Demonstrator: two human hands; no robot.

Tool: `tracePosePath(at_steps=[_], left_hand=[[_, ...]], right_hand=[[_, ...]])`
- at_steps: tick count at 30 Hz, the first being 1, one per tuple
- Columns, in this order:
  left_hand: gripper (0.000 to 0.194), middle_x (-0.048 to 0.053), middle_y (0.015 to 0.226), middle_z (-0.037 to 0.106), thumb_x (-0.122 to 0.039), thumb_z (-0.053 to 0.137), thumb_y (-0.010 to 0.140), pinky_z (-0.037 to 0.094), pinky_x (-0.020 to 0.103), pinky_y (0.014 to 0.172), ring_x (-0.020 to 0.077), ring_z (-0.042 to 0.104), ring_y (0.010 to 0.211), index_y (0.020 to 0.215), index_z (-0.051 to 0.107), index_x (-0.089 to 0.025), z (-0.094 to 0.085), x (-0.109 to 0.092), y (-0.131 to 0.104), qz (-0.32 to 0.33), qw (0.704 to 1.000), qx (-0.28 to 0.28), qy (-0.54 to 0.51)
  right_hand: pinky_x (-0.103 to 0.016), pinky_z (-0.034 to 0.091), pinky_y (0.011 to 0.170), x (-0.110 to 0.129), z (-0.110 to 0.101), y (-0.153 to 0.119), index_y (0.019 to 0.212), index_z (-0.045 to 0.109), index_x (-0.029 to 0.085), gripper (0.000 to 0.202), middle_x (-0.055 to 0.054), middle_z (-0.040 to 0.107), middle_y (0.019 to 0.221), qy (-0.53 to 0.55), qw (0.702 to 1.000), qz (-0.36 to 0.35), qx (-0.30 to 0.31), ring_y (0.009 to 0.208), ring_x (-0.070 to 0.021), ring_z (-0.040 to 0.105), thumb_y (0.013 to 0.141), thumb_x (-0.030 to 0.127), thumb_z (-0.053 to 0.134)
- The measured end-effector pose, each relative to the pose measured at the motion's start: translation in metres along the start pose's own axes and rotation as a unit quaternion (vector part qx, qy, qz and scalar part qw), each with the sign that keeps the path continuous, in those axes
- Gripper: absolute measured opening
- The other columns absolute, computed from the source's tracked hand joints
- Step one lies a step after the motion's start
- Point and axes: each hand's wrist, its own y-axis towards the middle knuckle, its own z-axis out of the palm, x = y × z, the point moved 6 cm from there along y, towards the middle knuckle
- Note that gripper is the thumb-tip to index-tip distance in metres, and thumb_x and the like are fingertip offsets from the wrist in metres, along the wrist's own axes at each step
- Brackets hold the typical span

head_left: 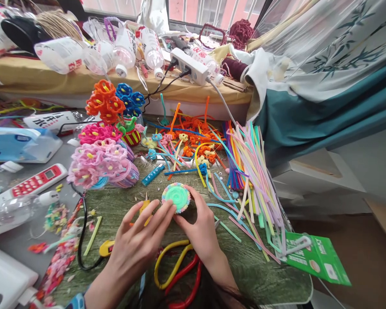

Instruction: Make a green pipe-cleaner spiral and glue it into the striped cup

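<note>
A round mint-green coil of pipe cleaner [176,196] with a speckled pastel rim is at the middle of the table. My right hand [201,225] grips its right edge between thumb and fingers. The outstretched fingers of my left hand [141,236] rest their tips on the coil's lower left face. Partly covered by that hand is a yellow tool [144,207] with a narrow tip, perhaps a glue gun. A yellow grip end [107,248] with a black cord shows left of the wrist. Below, between my forearms, lie looped yellow and red handles [176,266].
Pipe-cleaner flowers [99,156] in pots stand at the back left. Loose pipe cleaners [254,171] are heaped at right, beside a green packet [318,257]. A red-and-white remote-like handset [35,182] and bottles lie left. A power strip [189,65] rests on the ledge.
</note>
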Motion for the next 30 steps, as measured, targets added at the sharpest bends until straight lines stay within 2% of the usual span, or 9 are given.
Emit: tracePosePath(at_steps=[2, 9, 15, 19, 24, 30], left_hand=[[0.05, 0.0, 0.125, 0.073, -0.001, 0.047, 0.085, 0.024, 0.039, 0.119, 0.0219, 0.063, 0.117, 0.128, 0.063, -0.021, 0.0, 0.0, -0.001, 0.003, 1.0, -0.008, -0.001], [0.05, 0.002, 0.119, 0.076, 0.002, 0.046, 0.082, 0.033, 0.041, 0.11, 0.0239, 0.063, 0.112, 0.121, 0.068, -0.022, 0.0, 0.0, 0.008, -0.012, 0.999, 0.035, -0.024], [0.038, -0.002, 0.108, 0.079, -0.007, 0.045, 0.092, 0.041, 0.043, 0.095, 0.0226, 0.063, 0.099, 0.11, 0.071, -0.029, -0.014, 0.028, 0.014, -0.1, 0.983, -0.02, -0.152], [0.04, -0.004, 0.108, 0.079, -0.007, 0.049, 0.09, 0.04, 0.044, 0.096, 0.0228, 0.064, 0.098, 0.114, 0.07, -0.032, -0.018, 0.028, 0.01, -0.07, 0.992, -0.029, -0.097], [0.045, -0.004, 0.114, 0.077, -0.002, 0.049, 0.089, 0.038, 0.042, 0.101, 0.0212, 0.064, 0.102, 0.119, 0.067, -0.03, -0.01, 0.017, 0.005, -0.021, 0.999, -0.022, -0.041], [0.039, -0.004, 0.118, 0.076, -0.007, 0.052, 0.094, 0.032, 0.042, 0.106, 0.0227, 0.063, 0.105, 0.123, 0.065, -0.028, -0.006, 0.014, 0.005, -0.026, 0.999, 0.002, -0.018]], right_hand=[[-0.041, 0.051, 0.106, -0.001, 0.0, 0.0, 0.135, 0.053, 0.024, 0.063, -0.008, 0.062, 0.137, 0.002, 1.0, 0.002, 0.004, 0.125, -0.0261, 0.06, 0.077, 0.011, 0.074], [-0.042, 0.053, 0.102, 0.002, -0.001, 0.001, 0.135, 0.054, 0.025, 0.06, -0.009, 0.064, 0.134, -0.009, 1.0, -0.01, 0.003, 0.123, -0.0271, 0.062, 0.079, 0.016, 0.074], [-0.043, 0.054, 0.101, 0.001, -0.002, 0.001, 0.135, 0.054, 0.024, 0.057, -0.01, 0.066, 0.131, -0.011, 1.0, -0.014, -0.001, 0.12, -0.0281, 0.064, 0.081, 0.026, 0.076], [-0.042, 0.05, 0.106, 0.0, -0.001, 0.0, 0.139, 0.05, 0.024, 0.058, -0.009, 0.063, 0.136, 0.004, 1.0, -0.008, 0.013, 0.125, -0.0264, 0.06, 0.085, 0.027, 0.072], [-0.041, 0.047, 0.109, -0.001, 0.001, 0.0, 0.141, 0.047, 0.025, 0.06, -0.008, 0.06, 0.14, 0.008, 1.0, -0.005, 0.029, 0.129, -0.0249, 0.057, 0.086, 0.024, 0.07], [-0.041, 0.046, 0.11, -0.001, 0.001, 0.001, 0.14, 0.049, 0.026, 0.057, -0.007, 0.061, 0.138, 0.005, 0.999, -0.01, 0.036, 0.129, -0.0244, 0.057, 0.086, 0.024, 0.071]])
